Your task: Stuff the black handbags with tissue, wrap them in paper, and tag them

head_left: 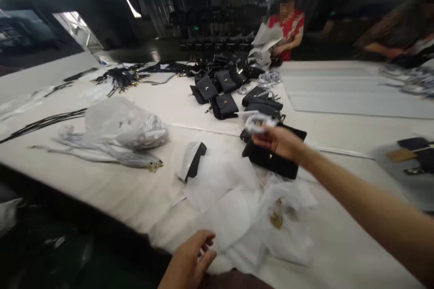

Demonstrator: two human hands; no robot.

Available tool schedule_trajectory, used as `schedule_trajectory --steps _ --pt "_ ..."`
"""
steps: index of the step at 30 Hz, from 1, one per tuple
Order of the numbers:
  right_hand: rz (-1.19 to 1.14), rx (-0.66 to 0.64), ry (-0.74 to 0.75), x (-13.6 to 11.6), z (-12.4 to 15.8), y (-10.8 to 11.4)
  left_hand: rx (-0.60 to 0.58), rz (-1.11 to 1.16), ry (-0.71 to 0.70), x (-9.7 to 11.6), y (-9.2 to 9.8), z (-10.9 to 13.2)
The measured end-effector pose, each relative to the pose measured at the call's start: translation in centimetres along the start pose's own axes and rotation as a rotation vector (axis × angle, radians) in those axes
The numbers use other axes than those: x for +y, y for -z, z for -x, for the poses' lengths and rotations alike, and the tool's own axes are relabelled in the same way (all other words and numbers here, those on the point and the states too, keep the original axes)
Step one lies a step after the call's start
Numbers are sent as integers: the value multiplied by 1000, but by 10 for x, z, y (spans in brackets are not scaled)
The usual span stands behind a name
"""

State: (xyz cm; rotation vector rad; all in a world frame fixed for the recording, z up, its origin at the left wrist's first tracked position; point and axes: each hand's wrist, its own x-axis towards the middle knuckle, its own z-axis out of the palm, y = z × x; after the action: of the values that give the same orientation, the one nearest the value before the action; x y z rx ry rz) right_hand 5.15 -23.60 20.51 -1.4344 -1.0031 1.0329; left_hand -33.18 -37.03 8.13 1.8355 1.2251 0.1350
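Arm outstretched, coil in right hand

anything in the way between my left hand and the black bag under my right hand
Yes: thin white sheets lie on the table between the left hand and the black bag. The right hand, holding a pale coil, also covers part of the bag.

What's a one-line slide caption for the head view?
Right hand holding a pale coiled bundle by a black bag, left hand loosely open beside thin white sheets.
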Motion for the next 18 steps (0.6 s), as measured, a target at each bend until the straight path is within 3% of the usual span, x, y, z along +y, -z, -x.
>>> schedule_trajectory --steps 2,4,7,8,10,12,14,16,18 --pt "-107 20 -51 -10 -16 23 10 -81 33 0 -13 21" --pt "-169 91 5 -14 -20 48 61 -195 18 -7 -26 29" --pt "-114 59 44 17 14 67 208 -448 -88 -27 -50 20" --pt "-56 18 31 40 35 69 260 -542 -112 -34 -60 12" --pt "298 -178 44 101 83 66 329 -713 -133 -50 -82 -8" --pt "699 -151 176 169 131 60 334 -835 -125 -65 -102 -32" --pt "1009 -74 195 230 173 55 285 -899 -111 -77 -118 -55" --pt "1155 -94 129 277 203 51 234 -917 -84 -83 -124 -78" --pt "1223 -120 118 309 222 46 204 -909 -43 -82 -121 -100"
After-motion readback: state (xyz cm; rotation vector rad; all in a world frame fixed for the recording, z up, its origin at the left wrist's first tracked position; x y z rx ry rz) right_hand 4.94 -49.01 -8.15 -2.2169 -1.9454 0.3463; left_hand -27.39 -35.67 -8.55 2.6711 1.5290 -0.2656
